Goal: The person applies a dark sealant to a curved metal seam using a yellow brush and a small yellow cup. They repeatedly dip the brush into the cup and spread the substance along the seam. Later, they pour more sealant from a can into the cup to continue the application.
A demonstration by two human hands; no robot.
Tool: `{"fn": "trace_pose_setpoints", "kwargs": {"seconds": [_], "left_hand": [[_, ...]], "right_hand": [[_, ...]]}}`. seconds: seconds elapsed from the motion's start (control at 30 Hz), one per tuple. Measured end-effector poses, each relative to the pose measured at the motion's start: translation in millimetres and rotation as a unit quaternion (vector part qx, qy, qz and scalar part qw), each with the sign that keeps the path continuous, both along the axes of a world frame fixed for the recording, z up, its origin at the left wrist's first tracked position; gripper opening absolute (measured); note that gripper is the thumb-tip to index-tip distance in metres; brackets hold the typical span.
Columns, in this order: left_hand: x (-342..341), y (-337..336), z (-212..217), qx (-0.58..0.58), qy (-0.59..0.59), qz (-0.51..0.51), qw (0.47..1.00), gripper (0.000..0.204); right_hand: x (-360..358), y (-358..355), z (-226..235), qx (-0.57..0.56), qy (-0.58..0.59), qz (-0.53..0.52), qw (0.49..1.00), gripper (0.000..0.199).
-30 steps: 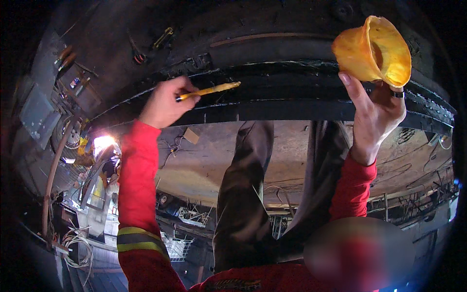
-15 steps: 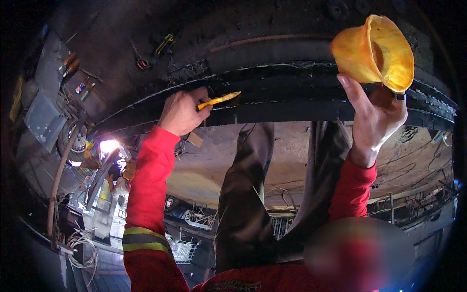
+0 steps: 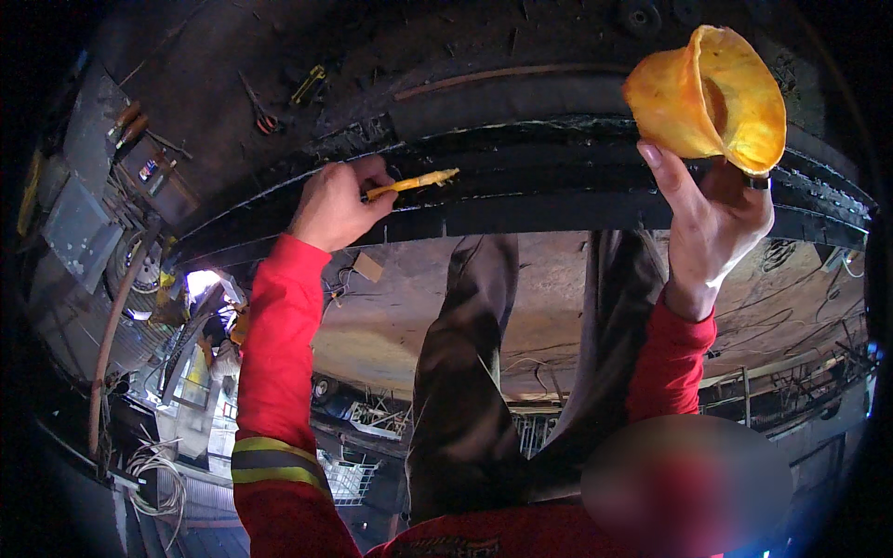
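Observation:
My left hand [image 3: 337, 206] is closed around a thin yellow paintbrush [image 3: 412, 183], whose tip points right over a long black metal beam [image 3: 521, 177]. I cannot tell whether the bristles touch the beam. Raised at the right, my right hand [image 3: 714, 228] grips a yellow, paint-smeared cup [image 3: 712, 100] from below, thumb against its side. The cup is bent out of shape, its open mouth turned to the right and toward me. Shadow hides what lies inside it.
Beyond the beam lie red-handled pliers [image 3: 265, 119], a yellow-handled tool [image 3: 309, 84] and a flat brownish strip [image 3: 507, 74]. At left are metal sheets [image 3: 84, 228], a bright glow [image 3: 201, 283] near another person [image 3: 221, 358], and coiled cable [image 3: 158, 474].
My left hand has shifted slightly left and rolled a little, turning the paintbrush with it. My right hand and the cup have drifted slightly left.

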State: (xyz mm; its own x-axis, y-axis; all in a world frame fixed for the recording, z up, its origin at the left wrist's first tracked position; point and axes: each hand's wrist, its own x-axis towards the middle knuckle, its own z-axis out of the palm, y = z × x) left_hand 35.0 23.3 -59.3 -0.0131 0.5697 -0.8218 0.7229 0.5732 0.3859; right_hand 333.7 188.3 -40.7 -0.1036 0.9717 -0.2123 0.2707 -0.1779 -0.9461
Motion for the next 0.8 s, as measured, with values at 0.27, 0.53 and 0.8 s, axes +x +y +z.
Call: {"fn": "trace_pose_setpoints", "kwargs": {"seconds": [0.27,0.53,0.8], "left_hand": [[14,10,-9,0.052,-0.035,-0.039,0.997,0.019],[-2,-14,45,0.025,-0.031,-0.041,0.998,0.016],[16,-22,42,0.056,0.063,-0.092,0.992,0.013]], "right_hand": [[-1,2,1,0.028,-0.003,0.065,0.997,0.054],[4,2,-5,0.006,-0.005,0.022,1.0,0.055],[-1,5,-3,0.021,-0.015,0.07,0.997,0.052]]}}
